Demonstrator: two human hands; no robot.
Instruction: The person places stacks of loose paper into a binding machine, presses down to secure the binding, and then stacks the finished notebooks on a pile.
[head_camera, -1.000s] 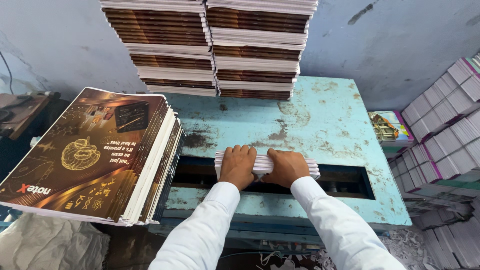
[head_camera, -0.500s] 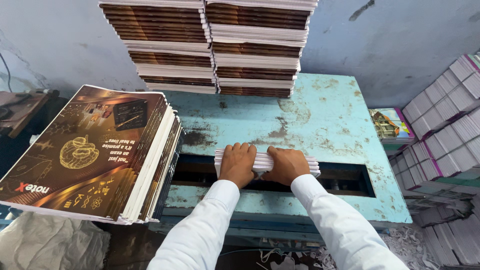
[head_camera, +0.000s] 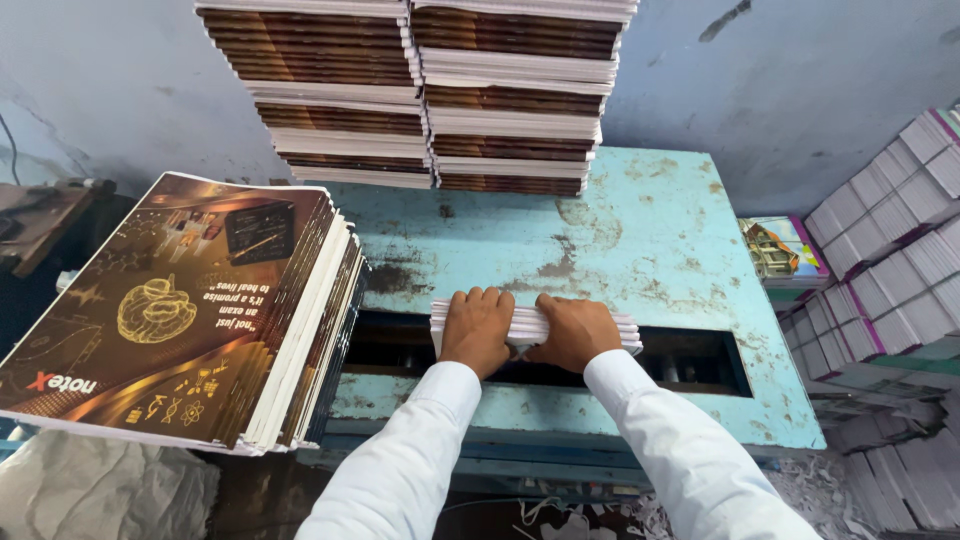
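Both my hands press on a small stack of white-edged notebooks (head_camera: 612, 332) that stands across the dark slot (head_camera: 690, 362) of a worn blue machine table (head_camera: 640, 240). My left hand (head_camera: 478, 328) grips the stack's left half, fingers curled over its top. On the right half, my right hand (head_camera: 572, 332) clasps the same stack. White sleeves cover both of my arms.
A tall tilted pile of brown-covered notebooks (head_camera: 180, 310) lies at the left. Two high stacks of notebooks (head_camera: 420, 90) stand at the table's back against the wall. More bundled notebooks (head_camera: 890, 250) are piled at the right. Paper scraps (head_camera: 800, 490) litter the floor.
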